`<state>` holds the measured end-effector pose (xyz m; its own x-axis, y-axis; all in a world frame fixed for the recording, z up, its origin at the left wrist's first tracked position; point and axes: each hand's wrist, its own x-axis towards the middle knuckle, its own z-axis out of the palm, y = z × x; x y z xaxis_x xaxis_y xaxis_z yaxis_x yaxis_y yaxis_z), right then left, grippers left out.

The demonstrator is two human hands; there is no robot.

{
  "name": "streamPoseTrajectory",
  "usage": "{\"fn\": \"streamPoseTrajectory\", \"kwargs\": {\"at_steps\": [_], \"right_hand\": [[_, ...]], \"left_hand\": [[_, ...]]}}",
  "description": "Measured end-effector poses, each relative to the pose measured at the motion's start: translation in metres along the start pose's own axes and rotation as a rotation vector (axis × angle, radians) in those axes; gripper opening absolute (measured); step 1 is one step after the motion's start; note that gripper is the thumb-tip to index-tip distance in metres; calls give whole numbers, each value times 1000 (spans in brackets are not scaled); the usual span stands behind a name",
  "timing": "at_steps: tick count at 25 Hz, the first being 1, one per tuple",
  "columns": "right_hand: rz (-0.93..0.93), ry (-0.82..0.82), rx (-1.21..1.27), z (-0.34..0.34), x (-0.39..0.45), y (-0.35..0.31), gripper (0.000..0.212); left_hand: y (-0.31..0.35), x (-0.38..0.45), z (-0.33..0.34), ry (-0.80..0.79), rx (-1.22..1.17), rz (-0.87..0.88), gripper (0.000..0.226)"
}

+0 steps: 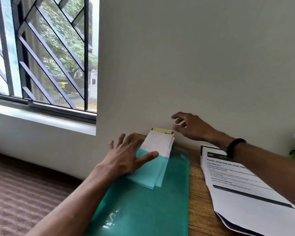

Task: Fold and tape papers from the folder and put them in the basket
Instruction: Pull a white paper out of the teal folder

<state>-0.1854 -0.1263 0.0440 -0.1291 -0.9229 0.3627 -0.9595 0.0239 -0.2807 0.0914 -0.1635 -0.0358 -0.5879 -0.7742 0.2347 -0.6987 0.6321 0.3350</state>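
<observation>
The left hand (126, 154) lies flat, fingers spread, on the folded paper (157, 143), pressing it down rather than gripping it; I judge this keeps the fold shut and the packet steady. The packet sits near the table's (197, 193) far edge against the wall, its lower part tucked under the translucent green folder (143, 201), which covers the table's left side. The right hand (190, 126) hovers open and empty, fingers loosely curled, just beyond the packet's far right corner, close to a yellow strip (162, 129) showing at the packet's far end; whether that is tape I cannot tell. Printed sheets (242, 186) wait unfolded along the right edge under the right forearm. No basket is visible
</observation>
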Motion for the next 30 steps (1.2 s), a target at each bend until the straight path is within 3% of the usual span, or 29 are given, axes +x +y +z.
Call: {"fn": "streamPoseTrajectory", "kwargs": {"at_steps": [4, 6, 8, 12, 14, 16, 19, 21, 24, 27, 30], "right_hand": [[28, 112, -31, -62, -95, 39, 32], [102, 226, -13, -71, -141, 66, 24], [176, 382, -13, -70, -181, 92, 18], [320, 501, 111, -55, -225, 124, 16], [314, 486, 121, -45, -232, 130, 18], [269, 497, 180, -44, -231, 124, 16], [206, 427, 218, -60, -206, 97, 12], [152, 243, 187, -63, -172, 64, 15], [172, 36, 345, -29, -107, 17, 19], [258, -15, 351, 26, -49, -10, 26], [373, 18, 385, 60, -22, -17, 18]], "left_hand": [[16, 7, 1, 225, -51, 195, 84], [38, 4, 0, 320, -183, 252, 57], [73, -4, -2, 306, -270, 250, 34], [140, -6, 15, 129, -224, 296, 30], [156, 4, 28, 128, -240, 274, 28], [152, 17, 35, 244, -197, 211, 30], [114, 30, 36, 374, -46, -15, 36], [82, 32, 38, 334, -1, -141, 39], [53, 37, 49, 246, 39, -224, 50], [41, 40, 54, 234, -34, -248, 55], [41, 36, 53, 250, -116, -254, 53]]}}
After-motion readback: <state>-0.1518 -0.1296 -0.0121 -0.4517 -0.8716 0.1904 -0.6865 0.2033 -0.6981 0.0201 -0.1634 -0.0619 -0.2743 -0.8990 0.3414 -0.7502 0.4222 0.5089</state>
